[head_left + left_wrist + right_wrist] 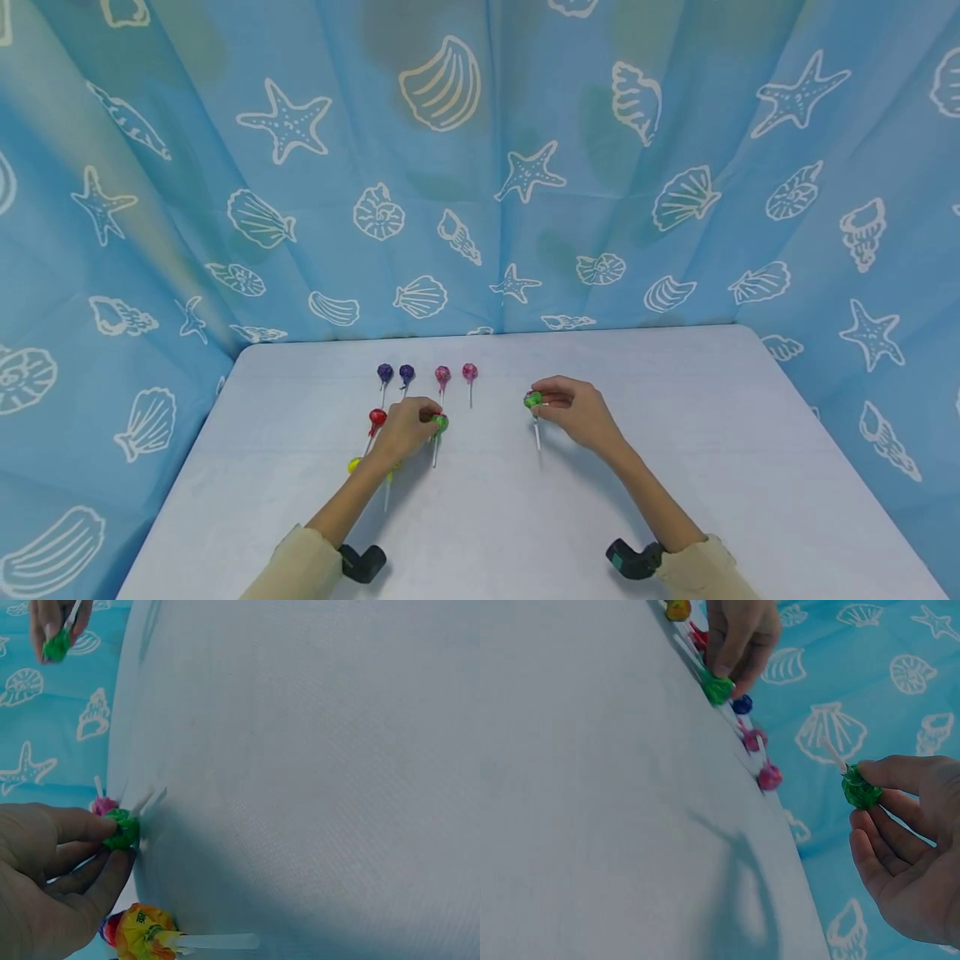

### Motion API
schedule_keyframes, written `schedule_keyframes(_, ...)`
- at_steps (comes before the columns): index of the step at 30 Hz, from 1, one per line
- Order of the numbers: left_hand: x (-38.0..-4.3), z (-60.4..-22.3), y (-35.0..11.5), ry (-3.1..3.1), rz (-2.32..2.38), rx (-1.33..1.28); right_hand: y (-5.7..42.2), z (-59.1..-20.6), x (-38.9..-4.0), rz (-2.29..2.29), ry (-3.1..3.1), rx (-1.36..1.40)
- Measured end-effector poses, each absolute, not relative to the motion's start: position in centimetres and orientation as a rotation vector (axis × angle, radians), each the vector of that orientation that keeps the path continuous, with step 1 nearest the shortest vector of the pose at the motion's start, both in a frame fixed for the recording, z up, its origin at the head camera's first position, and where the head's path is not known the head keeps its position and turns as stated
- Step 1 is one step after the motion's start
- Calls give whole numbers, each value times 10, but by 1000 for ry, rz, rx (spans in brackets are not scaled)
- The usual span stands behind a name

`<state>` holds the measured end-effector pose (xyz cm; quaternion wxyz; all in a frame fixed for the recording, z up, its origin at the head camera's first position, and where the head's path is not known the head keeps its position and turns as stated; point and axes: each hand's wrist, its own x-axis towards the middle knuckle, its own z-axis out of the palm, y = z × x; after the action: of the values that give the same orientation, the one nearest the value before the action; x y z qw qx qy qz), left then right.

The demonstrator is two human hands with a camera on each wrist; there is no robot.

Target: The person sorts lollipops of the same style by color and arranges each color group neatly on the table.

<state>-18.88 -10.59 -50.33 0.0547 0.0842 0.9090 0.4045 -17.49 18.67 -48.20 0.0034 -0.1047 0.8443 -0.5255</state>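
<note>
My left hand (pixel 406 431) pinches a green lollipop (pixel 122 830) by its wrapped head, low over the table in front of the pink ones. In my right hand (pixel 579 408) a second green lollipop (pixel 861 787) is pinched by the head between thumb and fingers, its white stick pointing down in the head view. That hand is raised above the table, and its shadow shows in the right wrist view. A red lollipop (pixel 377 417) lies just left of my left hand. Yellow lollipops (pixel 145 932) are near the left wrist, partly hidden by the forearm.
Behind my left hand lie two purple lollipops (pixel 385 372) and two pink lollipops (pixel 469 372) in a row. The white table (pixel 675 383) ends at a blue curtain (pixel 465 167) printed with shells and starfish. Black devices (pixel 633 559) are worn at both wrists.
</note>
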Motion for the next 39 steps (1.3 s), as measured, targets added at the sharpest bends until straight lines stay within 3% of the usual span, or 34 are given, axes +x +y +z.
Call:
schedule_keyframes(14, -189, -503, -103, 2787, 1221, 249, 128, -514, -190, -1687, 2599, -290)
schedule_keyframes(39, -189, -502, -101, 2805, 1172, 195, 98, -537, -198, -1628, 2656, -282)
